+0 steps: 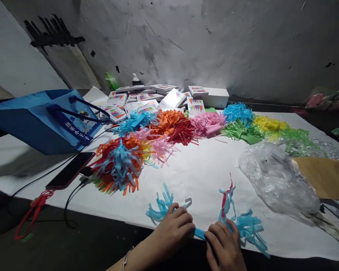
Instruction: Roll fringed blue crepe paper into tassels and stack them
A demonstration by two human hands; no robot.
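Observation:
Near the table's front edge, a blue tissue-paper tassel (199,233) is stretched between my hands, its fringed ends fanning out on both sides. My left hand (176,227) closes over its left part, with light-blue strips spreading beyond the fingers. Fingers of my right hand (222,241) curl over the right part, where another fringe lies on the white surface. Just above my right hand, a few loose light-blue strips and a red strip (224,201) stick up. The fingers hide most of the tassel's middle.
Piles of coloured fringe, such as an orange-and-blue heap (120,163), line the table. Small printed boxes (147,98) are stacked behind. At left are a blue bag (39,120), a phone (70,170) and cables. Clear plastic (277,177) and brown cardboard (324,177) lie right.

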